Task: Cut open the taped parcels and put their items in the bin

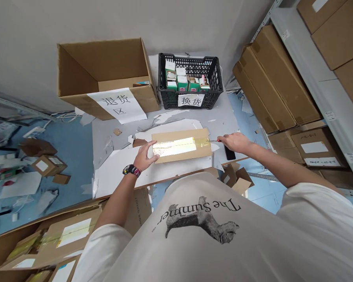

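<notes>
A long, flat cardboard box [179, 157] lies on the worktable in front of me, with clear tape and a white label [181, 145] along its top. My left hand [145, 154] grips its left end, thumb near the front edge and fingers at the back edge. At the other end, my right hand [233, 142] is closed around a thin, dark-shafted tool [214, 140] with a bit of red at the handle. Its tip points left and reaches the taped right end; whether it has gone into the tape I cannot tell.
A large open carton [106, 88] and a black plastic crate [191, 102] of small green-and-white boxes stand at the back. A dark phone [230, 153] lies beneath my right hand. Shelved cartons [282, 78] rise at right; a big carton [102, 201] of parcels sits lower left.
</notes>
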Action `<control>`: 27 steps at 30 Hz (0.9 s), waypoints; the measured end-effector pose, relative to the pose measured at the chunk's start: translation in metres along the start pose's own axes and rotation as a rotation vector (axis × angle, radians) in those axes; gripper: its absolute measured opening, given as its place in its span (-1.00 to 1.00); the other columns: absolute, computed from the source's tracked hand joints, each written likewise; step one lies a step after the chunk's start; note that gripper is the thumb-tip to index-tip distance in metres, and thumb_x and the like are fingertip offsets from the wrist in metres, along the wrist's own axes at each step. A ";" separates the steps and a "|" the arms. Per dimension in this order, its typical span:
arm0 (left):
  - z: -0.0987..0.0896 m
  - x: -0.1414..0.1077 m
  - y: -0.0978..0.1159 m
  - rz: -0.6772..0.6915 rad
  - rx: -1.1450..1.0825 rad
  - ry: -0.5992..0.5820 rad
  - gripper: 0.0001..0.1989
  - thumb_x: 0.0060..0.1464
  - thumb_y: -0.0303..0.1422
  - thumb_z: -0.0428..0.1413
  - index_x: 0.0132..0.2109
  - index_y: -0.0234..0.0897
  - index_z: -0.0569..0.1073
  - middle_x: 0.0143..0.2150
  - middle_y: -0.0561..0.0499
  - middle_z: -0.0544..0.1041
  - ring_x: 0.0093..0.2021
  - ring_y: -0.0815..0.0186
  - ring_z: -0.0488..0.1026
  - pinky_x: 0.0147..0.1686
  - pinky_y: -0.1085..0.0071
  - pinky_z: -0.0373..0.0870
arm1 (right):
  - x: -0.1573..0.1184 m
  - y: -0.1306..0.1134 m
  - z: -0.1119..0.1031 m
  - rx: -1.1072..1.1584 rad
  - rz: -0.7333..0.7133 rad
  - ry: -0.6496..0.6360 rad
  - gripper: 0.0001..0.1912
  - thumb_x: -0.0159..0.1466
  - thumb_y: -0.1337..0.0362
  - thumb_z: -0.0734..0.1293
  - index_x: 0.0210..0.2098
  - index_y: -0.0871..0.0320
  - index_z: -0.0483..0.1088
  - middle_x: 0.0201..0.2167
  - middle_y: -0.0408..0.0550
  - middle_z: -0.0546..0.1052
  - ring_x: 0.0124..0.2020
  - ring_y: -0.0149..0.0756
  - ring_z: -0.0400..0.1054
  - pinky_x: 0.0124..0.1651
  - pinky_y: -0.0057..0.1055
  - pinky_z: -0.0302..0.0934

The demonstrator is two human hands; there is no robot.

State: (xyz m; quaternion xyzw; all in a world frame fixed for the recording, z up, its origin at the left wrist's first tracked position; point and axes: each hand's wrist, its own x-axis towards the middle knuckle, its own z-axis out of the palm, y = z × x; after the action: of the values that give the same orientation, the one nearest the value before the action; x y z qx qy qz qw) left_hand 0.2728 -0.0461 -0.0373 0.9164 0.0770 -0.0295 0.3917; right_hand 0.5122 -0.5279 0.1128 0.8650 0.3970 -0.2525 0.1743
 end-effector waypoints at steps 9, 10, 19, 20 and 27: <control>-0.008 -0.001 -0.004 0.003 0.058 -0.030 -0.13 0.34 0.17 0.24 0.63 -0.10 0.38 0.59 -0.21 0.52 0.58 -0.24 0.42 0.60 -0.28 0.30 | -0.002 0.008 0.014 -0.019 -0.067 0.056 -0.45 0.67 0.35 0.08 0.49 0.03 0.48 0.07 0.24 0.75 -0.03 0.03 0.70 -0.08 -0.22 0.23; -0.009 -0.001 -0.004 0.004 0.064 -0.034 -0.13 0.34 0.17 0.24 0.63 -0.10 0.38 0.60 -0.22 0.52 0.58 -0.24 0.43 0.60 -0.27 0.30 | -0.002 0.010 0.016 -0.019 -0.071 0.061 -0.46 0.68 0.35 0.08 0.49 0.03 0.47 0.08 0.24 0.75 -0.03 0.03 0.70 -0.08 -0.23 0.23; -0.020 0.006 0.025 0.006 0.214 0.034 -0.21 0.27 0.05 0.27 0.55 -0.06 0.50 0.62 -0.23 0.44 0.63 -0.34 0.28 0.65 -0.39 0.13 | -0.026 0.037 0.034 0.203 0.083 0.091 -0.54 0.72 0.16 0.11 0.39 0.01 0.53 0.14 0.18 0.77 -0.02 0.06 0.70 -0.03 -0.22 0.30; -0.016 0.010 0.039 0.013 0.253 0.070 -0.25 0.24 0.01 0.30 0.52 -0.04 0.55 0.63 -0.22 0.42 0.65 -0.37 0.24 0.66 -0.41 0.08 | -0.024 0.032 0.037 0.296 0.098 0.146 -0.53 0.73 0.11 0.11 0.41 -0.01 0.52 0.16 0.16 0.77 0.00 0.06 0.69 -0.03 -0.23 0.31; 0.070 0.058 0.167 0.231 0.220 -0.157 -0.26 0.34 -0.05 0.29 0.59 -0.04 0.50 0.53 -0.20 0.55 0.52 -0.26 0.41 0.61 -0.21 0.21 | 0.053 -0.029 0.049 0.941 0.160 0.433 -0.48 0.53 0.02 0.41 0.40 0.06 0.54 0.08 0.06 0.79 0.07 0.07 0.67 0.11 -0.23 0.44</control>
State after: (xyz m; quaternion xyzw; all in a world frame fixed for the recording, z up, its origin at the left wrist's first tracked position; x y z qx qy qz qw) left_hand 0.3575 -0.2037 0.0265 0.9513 -0.0631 -0.0641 0.2947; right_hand 0.5047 -0.5031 0.0396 0.9097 0.2002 -0.2049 -0.3007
